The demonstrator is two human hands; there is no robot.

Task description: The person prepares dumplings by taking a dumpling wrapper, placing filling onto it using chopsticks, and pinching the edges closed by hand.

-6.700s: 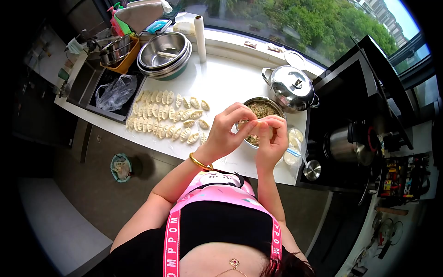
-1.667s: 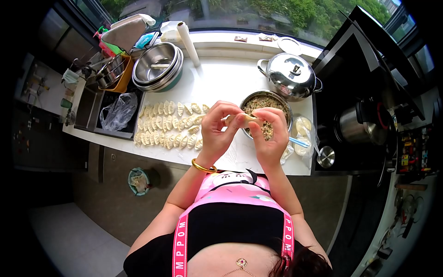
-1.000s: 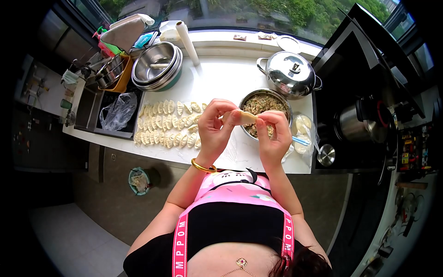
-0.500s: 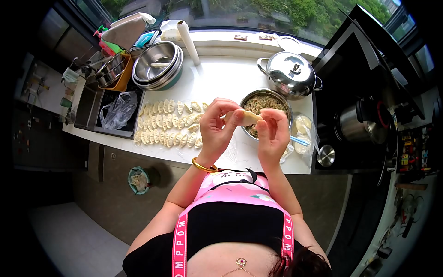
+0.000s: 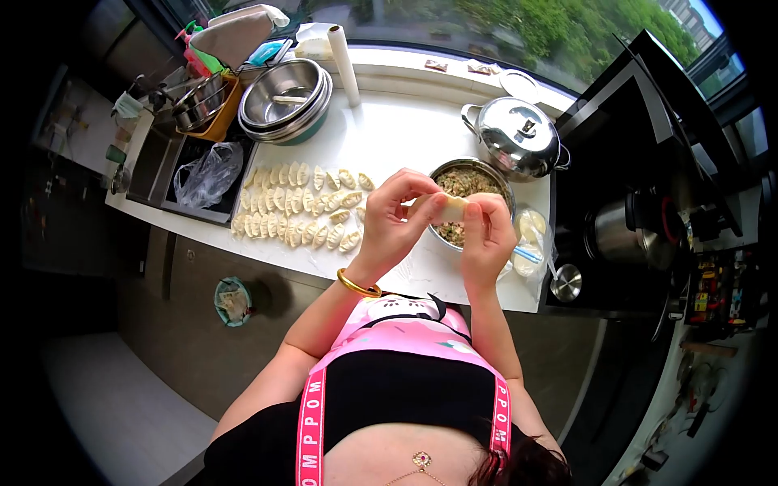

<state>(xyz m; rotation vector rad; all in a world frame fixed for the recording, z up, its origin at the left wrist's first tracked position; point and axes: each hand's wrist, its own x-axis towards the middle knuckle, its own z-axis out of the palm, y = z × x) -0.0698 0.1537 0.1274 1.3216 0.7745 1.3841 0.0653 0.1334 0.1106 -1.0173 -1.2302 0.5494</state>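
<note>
Between my two hands is a pale dumpling, pinched at both ends above the counter. My left hand grips its left side with thumb and fingers, a gold bangle on the wrist. My right hand pinches the right end between thumb and forefinger. Behind and below them stands a metal bowl of minced filling, partly hidden by my hands. Rows of folded dumplings lie on the white counter to the left. Wrappers in a clear plastic bag sit to the right, beside a blue-handled utensil.
A lidded steel pot stands behind the bowl. Stacked metal bowls and a paper roll are at the back left, near a sink with a plastic bag. A black stove lies right; a bin stands below.
My right thumb and fingers have moved inward along the dumpling, closer to the left hand. The view has turned slightly.
</note>
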